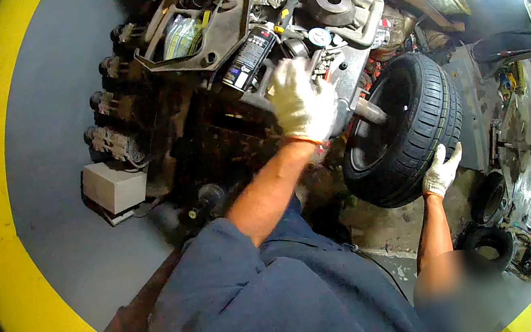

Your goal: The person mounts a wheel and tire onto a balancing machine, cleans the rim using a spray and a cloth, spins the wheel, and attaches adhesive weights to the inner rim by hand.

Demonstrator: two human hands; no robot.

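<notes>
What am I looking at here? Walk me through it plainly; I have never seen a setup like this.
This is a single picture from a wide camera on a person's head, looking down, so edges curve. The person wears blue work clothes and white gloves. The left hand reaches onto a workshop machine, near its cluttered tool tray, where a dark spray can lies. The right hand rests flat against the tread of a black tyre mounted upright on the machine. Neither hand visibly grips a tool. The grey floor has a yellow band, and a small pale box sits beside the machine.

The left hand (301,107) covers whatever it touches on the machine (329,39); its fingertips are blurred.
</notes>
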